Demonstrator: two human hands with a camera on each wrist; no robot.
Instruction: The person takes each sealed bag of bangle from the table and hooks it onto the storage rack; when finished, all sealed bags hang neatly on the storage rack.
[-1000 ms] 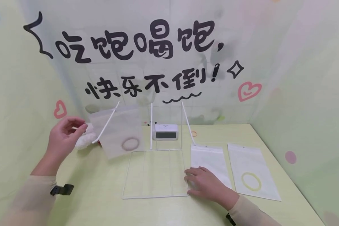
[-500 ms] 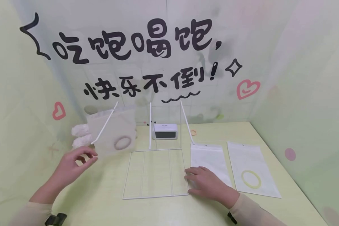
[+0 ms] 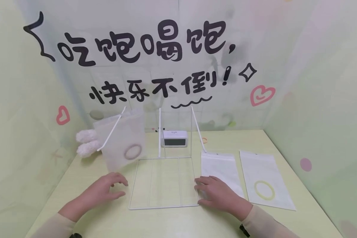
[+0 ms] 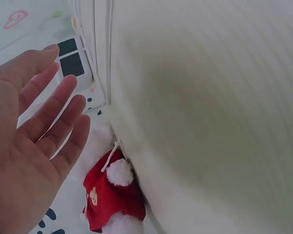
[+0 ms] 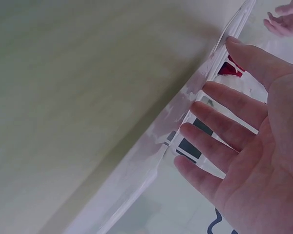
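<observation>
A white wire display rack (image 3: 163, 208) stands on the table, with three slanted prongs at its top. On the left prong hangs a translucent white zip bag (image 3: 113, 135), tilted, with a brownish ring (image 3: 133, 152) showing through. My left hand (image 3: 105, 190) is over the table between that bag and the rack's base, relaxed and holding nothing. The left wrist view shows its fingers (image 4: 63, 109) spread. My right hand (image 3: 218, 195) touches the right edge of the rack's base with extended fingers (image 5: 224, 124), partly over a flat white zip bag (image 3: 218, 165).
Another white zip bag (image 3: 256, 162) with a yellow-green ring (image 3: 264, 190) lies at the right. Behind the rack stand a white digital clock (image 3: 175, 138) and a small orange ring (image 3: 205, 140). A fluffy plush toy in red clothing (image 4: 112, 192) sits behind the hanging bag.
My left hand has come down and to the right, away from the hanging bag. The bag has swung a little on its prong. My right hand stays at the rack's base.
</observation>
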